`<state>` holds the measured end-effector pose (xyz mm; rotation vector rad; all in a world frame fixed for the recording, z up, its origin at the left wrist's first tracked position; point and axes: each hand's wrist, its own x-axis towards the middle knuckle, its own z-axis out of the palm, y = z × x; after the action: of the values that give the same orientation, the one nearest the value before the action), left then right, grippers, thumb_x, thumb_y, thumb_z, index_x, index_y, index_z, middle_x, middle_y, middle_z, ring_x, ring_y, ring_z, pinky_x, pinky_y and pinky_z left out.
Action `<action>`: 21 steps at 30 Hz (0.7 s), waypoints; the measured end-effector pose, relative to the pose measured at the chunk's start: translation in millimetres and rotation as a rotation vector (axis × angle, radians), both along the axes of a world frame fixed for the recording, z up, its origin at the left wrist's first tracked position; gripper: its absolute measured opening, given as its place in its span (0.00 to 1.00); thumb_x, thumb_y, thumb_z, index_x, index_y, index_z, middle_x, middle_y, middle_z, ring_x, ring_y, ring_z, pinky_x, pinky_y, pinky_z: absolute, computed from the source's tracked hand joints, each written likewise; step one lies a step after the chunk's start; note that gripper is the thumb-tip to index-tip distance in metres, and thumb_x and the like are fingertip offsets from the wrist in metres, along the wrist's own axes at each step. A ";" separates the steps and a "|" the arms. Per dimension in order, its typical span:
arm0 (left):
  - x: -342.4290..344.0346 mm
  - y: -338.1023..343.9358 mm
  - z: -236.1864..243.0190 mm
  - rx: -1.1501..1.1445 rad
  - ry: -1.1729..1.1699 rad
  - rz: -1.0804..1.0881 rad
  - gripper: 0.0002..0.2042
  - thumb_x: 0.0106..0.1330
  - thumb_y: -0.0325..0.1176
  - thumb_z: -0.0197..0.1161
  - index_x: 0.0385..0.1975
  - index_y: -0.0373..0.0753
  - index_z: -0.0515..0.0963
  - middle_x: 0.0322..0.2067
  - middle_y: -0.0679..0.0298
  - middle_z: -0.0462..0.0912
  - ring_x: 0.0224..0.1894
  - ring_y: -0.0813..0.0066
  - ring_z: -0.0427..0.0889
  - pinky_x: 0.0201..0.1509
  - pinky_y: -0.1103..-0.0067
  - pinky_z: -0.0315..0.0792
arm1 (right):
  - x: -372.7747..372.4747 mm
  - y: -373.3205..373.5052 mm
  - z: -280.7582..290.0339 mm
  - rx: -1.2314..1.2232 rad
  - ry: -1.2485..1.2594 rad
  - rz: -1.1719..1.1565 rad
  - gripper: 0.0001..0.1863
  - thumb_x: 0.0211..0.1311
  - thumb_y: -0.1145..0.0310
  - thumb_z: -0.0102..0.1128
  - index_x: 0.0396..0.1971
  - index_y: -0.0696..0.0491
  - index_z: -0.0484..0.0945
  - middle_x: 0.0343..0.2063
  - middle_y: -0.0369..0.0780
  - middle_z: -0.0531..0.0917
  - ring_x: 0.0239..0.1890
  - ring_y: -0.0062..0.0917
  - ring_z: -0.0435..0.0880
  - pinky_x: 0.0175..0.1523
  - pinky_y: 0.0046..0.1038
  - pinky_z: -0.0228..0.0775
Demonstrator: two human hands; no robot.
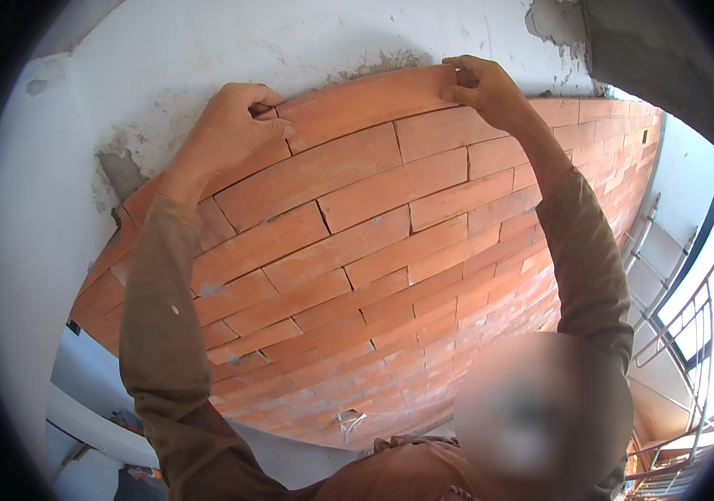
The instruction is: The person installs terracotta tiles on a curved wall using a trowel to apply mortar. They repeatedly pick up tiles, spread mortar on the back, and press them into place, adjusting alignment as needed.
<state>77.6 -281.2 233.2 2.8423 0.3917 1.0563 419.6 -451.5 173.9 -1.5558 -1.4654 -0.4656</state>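
Note:
A long, flat orange-red brick (365, 102) sits in the top row of a brick wall (390, 217), against the white plastered surface. My left hand (236, 129) closes over its left end, thumb on the front face and fingers at the top edge. At the brick's right end, my right hand (484, 90) pinches it between thumb and fingers. Dark narrow gaps show along its lower edge and at its left end. The rows beneath are laid in staggered joints.
White plaster with rough grey patches (119, 171) borders the wall above and at left. Loose wires (352, 424) come out of an opening low in the bricks. Metal scaffolding (691, 359) stands at right beside a bright window (712, 250).

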 end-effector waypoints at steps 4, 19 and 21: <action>0.9 -2.5 -2.7 0.043 -0.061 -0.004 0.12 0.65 0.34 0.68 0.37 0.30 0.84 0.27 0.61 0.84 0.32 0.75 0.78 0.40 0.74 0.73 | 0.9 0.0 1.1 0.021 0.018 0.018 0.30 0.63 0.65 0.66 0.60 0.66 0.72 0.43 0.46 0.86 0.45 0.26 0.84 0.52 0.28 0.76; 11.6 -48.6 -42.9 -0.041 -0.377 -0.138 0.14 0.71 0.36 0.63 0.50 0.33 0.81 0.40 0.62 0.86 0.44 0.73 0.81 0.50 0.76 0.73 | -34.1 -78.6 -39.0 0.432 -0.198 -0.132 0.11 0.64 0.70 0.63 0.45 0.56 0.79 0.44 0.42 0.83 0.51 0.31 0.81 0.59 0.32 0.72; 24.1 -59.0 -95.3 0.070 -0.580 -0.047 0.14 0.73 0.35 0.60 0.50 0.32 0.81 0.40 0.61 0.85 0.43 0.71 0.81 0.51 0.76 0.72 | -58.9 -113.7 -88.5 0.362 0.007 -0.258 0.12 0.68 0.67 0.62 0.48 0.52 0.79 0.44 0.42 0.83 0.52 0.29 0.81 0.60 0.34 0.72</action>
<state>101.7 -340.2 137.9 2.4167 0.2348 1.8227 360.7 -565.2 85.4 -1.4522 -1.1036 -0.8271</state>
